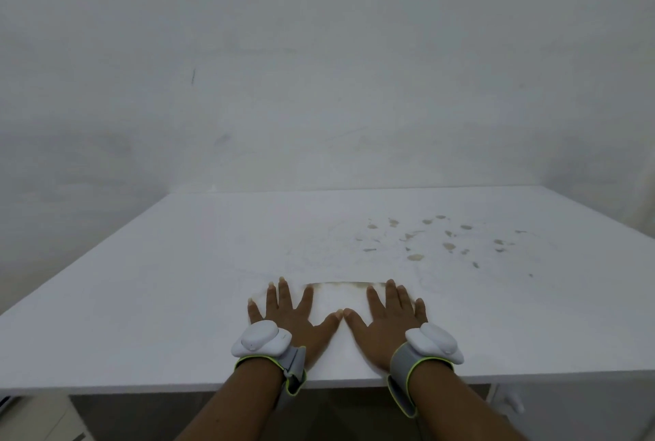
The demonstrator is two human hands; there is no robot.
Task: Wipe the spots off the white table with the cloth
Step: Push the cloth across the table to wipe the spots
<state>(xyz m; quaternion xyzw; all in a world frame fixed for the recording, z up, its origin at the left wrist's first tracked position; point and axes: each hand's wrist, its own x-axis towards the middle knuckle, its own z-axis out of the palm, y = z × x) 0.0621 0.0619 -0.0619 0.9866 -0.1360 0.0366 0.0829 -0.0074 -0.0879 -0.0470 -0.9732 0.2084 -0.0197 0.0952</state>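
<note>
A white cloth [336,299] lies flat near the front edge of the white table [159,281]; its far edge is stained brownish. My left hand [292,316] rests flat on the cloth's left part, fingers spread. My right hand [388,316] lies flat on its right part, fingers spread too. The two thumbs nearly touch over the middle of the cloth. Several brownish spots [446,238] are scattered on the table beyond and to the right of the cloth, out of reach of both hands' fingertips.
A plain white wall [319,68] rises behind the table's far edge. Both wrists carry grey straps with white sensor pods. The table's front edge runs just under my wrists; floor shows below at the left.
</note>
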